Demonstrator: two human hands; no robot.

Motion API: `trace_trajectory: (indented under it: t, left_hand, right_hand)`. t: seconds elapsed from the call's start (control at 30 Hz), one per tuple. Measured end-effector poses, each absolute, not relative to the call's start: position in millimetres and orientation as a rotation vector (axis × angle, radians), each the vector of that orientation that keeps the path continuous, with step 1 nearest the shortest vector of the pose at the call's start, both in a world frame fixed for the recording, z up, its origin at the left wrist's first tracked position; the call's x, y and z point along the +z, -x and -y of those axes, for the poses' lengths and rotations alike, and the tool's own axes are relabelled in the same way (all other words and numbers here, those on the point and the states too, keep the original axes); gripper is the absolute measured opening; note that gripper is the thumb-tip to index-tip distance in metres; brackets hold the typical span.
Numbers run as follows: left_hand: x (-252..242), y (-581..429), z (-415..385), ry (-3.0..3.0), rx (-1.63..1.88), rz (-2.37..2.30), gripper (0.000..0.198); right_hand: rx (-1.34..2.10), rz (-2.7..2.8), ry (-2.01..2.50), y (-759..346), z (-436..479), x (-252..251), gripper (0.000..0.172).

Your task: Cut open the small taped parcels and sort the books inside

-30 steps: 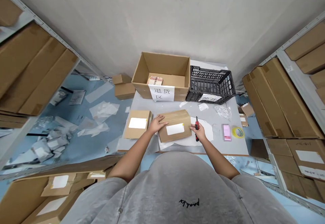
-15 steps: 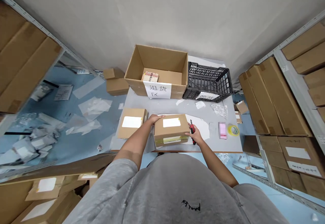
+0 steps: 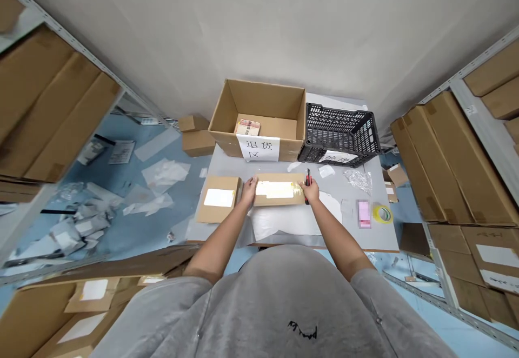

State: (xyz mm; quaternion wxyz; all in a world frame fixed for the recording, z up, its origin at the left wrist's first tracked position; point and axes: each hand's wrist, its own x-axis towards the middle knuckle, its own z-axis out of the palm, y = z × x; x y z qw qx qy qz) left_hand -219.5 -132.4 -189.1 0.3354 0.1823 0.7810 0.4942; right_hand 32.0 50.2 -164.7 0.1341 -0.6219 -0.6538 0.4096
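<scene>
Between my hands is a small cardboard box (image 3: 267, 201) with a white label and shiny tape on the face turned toward me. My left hand (image 3: 248, 191) grips the box's left end. At the right end, my right hand (image 3: 311, 191) is closed around a red and black utility knife (image 3: 308, 178), its fingers also touching the box. A second cardboard box (image 3: 206, 214) with a white label lies on the table just left of my left hand. White wrapping sheet (image 3: 279, 220) lies in front of the held box.
Behind stand a large open carton (image 3: 227, 144) with a small package (image 3: 247, 127) inside and a black plastic crate (image 3: 312, 152). Tape roll (image 3: 382, 213), a pink-screened phone-like item (image 3: 364, 213) and clear plastic wrap (image 3: 359, 179) lie right. Shelves of cartons flank the table (image 3: 360, 242).
The held box has moved away from me toward the back of the table and turned, so its taped, labelled face shows more. Both hands moved with it; the knife stays in my right hand.
</scene>
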Motion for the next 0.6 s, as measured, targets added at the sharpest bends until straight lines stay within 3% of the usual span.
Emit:
trace_trajectory:
  t: [0.13,0.2,0.33,0.53,0.6]
  left_hand:
    - [-196,190,151,-0.663,1.266,-2.060,0.116]
    - [-201,181,155,-0.711,1.260,-2.058,0.124]
    - [-211,178,156,-0.670,1.326,-2.045,0.111]
    - [-222,185,154,-0.671,1.395,-1.936,0.086]
    - [-223,186,155,-0.678,1.404,-1.900,0.081]
  right_hand:
    - [1.044,2.056,1.949,-21,-68,-148,0.045]
    - [0.926,2.130,1.964,-25,-67,-137,0.044]
    - [0.924,2.274,1.754,-27,-53,-118,0.040]
    - [1.667,2.326,1.204,23,-12,-113,0.036]
    - [1.741,2.429,1.084,41,-2,-111,0.034]
